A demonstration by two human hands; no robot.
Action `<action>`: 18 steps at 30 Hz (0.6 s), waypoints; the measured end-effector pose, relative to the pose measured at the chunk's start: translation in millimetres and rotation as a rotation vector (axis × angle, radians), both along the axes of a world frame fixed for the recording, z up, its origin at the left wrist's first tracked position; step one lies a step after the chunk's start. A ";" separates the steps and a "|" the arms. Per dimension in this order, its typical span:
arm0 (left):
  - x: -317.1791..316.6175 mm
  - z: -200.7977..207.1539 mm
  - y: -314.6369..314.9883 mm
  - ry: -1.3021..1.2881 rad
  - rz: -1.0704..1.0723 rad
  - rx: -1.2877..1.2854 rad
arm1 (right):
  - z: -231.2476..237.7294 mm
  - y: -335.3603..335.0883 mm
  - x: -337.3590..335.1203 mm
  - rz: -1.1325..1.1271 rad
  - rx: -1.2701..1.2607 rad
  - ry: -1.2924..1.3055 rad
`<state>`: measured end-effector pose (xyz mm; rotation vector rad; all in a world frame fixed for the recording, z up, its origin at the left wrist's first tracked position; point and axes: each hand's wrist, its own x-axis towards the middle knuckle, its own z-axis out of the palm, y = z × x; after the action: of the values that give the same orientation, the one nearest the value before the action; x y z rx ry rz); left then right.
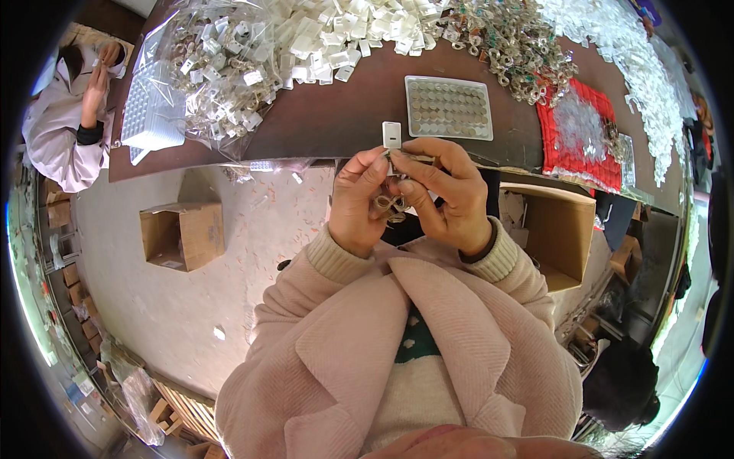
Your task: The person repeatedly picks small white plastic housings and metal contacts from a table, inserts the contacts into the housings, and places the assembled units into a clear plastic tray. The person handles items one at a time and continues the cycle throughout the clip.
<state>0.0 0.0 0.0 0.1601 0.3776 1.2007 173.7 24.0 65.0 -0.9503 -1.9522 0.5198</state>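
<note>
Both hands are raised at the table's near edge, fingertips meeting at a small white rectangular plastic case [391,135] with a dark slot. My left hand [361,197] is closed, pinching the lower end of the case between thumb and fingers. My right hand [449,190] is closed too, its thumb and forefinger pressed in at the same spot. A coil of thin clear wire [390,205] hangs in loops below the case, between the palms. The exact join of wire and case is hidden by the fingers. Just beyond my right hand lies a clear tray [443,79] of round silvery discs.
On the brown table [336,115] are white plastic cases [344,30], coiled wires [505,38], bagged cased pieces [225,69], clear parts [642,84] and a red cloth [554,138]. Cardboard boxes [202,233] stand on the floor. A co-worker [73,126] sits at the left.
</note>
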 end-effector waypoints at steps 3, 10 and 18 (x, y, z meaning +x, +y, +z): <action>1.5 15.1 -1.9 0.030 -0.015 0.021 | 2.3 1.6 -8.3 -0.058 -0.238 0.321; 2.3 26.9 0.7 -0.015 -0.136 -0.027 | 2.8 6.5 -6.7 -0.109 -0.532 0.401; 10.2 33.0 -1.6 -0.057 -0.134 -0.011 | -7.3 12.8 0.8 0.221 -0.016 0.319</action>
<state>10.2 -1.6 33.0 0.1397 0.3185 1.0687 174.5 36.8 57.8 -0.6193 -1.7707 0.7655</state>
